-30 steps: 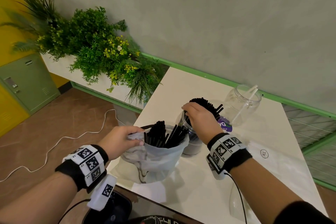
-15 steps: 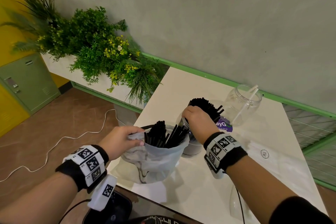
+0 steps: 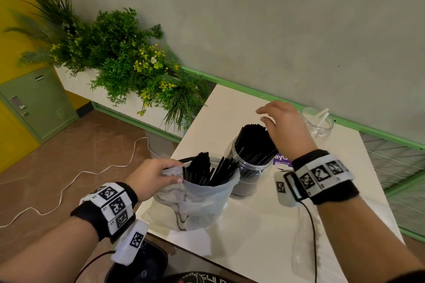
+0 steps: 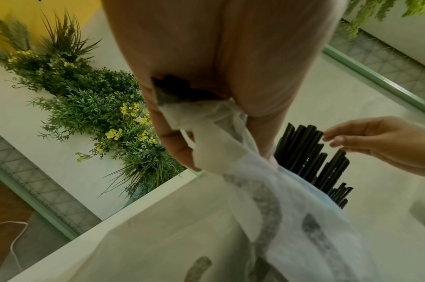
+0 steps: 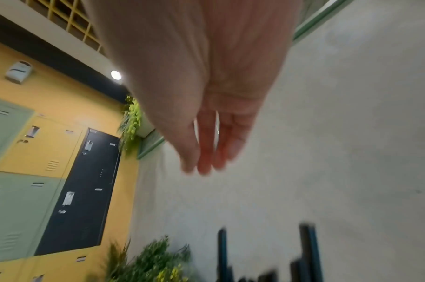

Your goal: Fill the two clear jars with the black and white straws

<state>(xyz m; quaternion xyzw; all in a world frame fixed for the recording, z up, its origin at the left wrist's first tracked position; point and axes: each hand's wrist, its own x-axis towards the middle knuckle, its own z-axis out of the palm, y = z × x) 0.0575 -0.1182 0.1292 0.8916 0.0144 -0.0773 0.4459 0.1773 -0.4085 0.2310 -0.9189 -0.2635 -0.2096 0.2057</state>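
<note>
A clear jar (image 3: 249,172) packed with black straws (image 3: 254,142) stands mid-table. My right hand (image 3: 279,124) hovers just above those straws, fingers straight and holding nothing; in the right wrist view the fingers (image 5: 206,152) are blurred. My left hand (image 3: 154,174) pinches the rim of a thin white plastic bag (image 3: 195,200) that holds more black straws (image 3: 207,171). In the left wrist view the bag (image 4: 267,190) hangs from my fingers (image 4: 182,152) beside the black straws (image 4: 310,152). A second clear jar (image 3: 318,123) at the back right holds white straws (image 3: 322,115).
The white table (image 3: 264,225) meets a grey wall with a green rail. A purple card (image 3: 282,159) lies behind the full jar. A planter of green plants (image 3: 128,62) borders the table's left side. A white cable (image 3: 69,181) lies on the brown floor.
My right hand has lifted off the black straws in the jar and moved up and to the right, fingers spread. The left hand keeps its hold on the bag.
</note>
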